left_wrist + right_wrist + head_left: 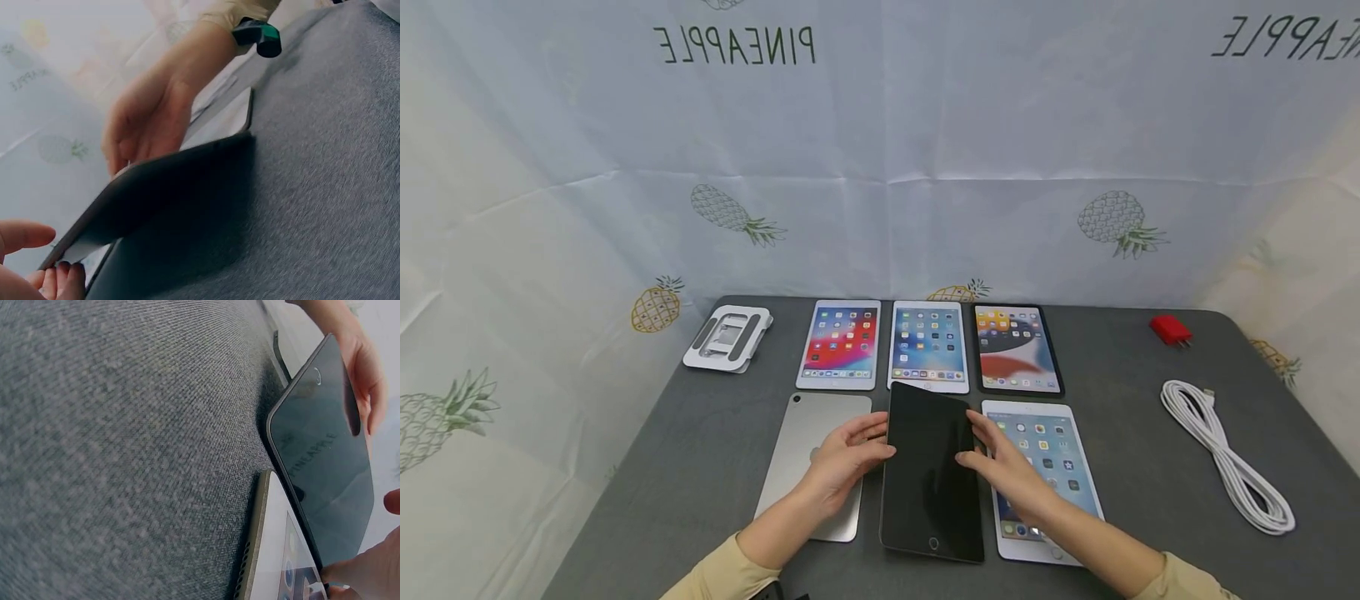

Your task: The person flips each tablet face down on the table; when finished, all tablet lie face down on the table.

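Observation:
A black tablet (931, 487) with a dark screen and a round home button is held tilted over the table by both hands. My left hand (844, 458) grips its left edge, thumb toward the screen side and fingers beneath. On the opposite edge, my right hand (1007, 467) holds it, with the thumb over the front. Under the left hand lies a silver tablet (778, 467), back up. Beneath the right forearm a white tablet (1078, 450) shows a lit screen of icons. In the right wrist view, the black tablet (331, 469) overlaps the white tablet's edge (256, 531).
Along the back of the grey table (655, 467) lie two white tablets (839, 346) (928, 346) and a black-framed one (1018, 348), all lit. A folded white stand (727, 337) sits back left. On the right are a red charger plug (1171, 330) and a coiled white cable (1228, 458).

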